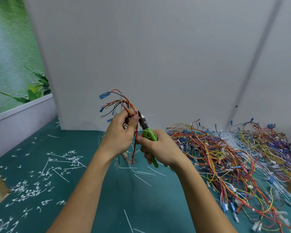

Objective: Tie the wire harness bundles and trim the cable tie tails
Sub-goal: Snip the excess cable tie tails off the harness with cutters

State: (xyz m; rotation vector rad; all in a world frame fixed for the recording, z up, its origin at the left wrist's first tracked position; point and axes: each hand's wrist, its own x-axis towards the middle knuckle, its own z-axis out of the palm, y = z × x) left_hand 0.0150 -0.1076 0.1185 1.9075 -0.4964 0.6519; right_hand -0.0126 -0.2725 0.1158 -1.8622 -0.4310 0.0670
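Left hand: the left hand [120,132] was clenched round a bundle of red, yellow and black wires with blue connectors [124,105], lifted above the counter, apparently to keep the tie steady and facing the tool.
Right hand: the right hand [158,148] was wrapped round the handles of green-handled side cutters [146,127], gripping them from below so that the dark head pointed up at the bundle.
Cutter head: it lay right against the wires beside the left thumb; whether its jaws had closed could not be told.
Tie tail: a thin white cable tie tail [150,115] stuck out to the right of the cutter head, blurred, so trimming looked like the step in hand.
Counter: a teal counter [107,190] carried scattered white offcuts of tie [29,190] on the left and under the hands.
Waiting work: a broad tangle of multicoloured wire harnesses [233,157] lay on the right, within reach, with a heap of loose white ties [228,137] at its far side.
Room: a plain white panel [158,56] stood behind the counter, and a green leafy backdrop [12,56] filled the left.
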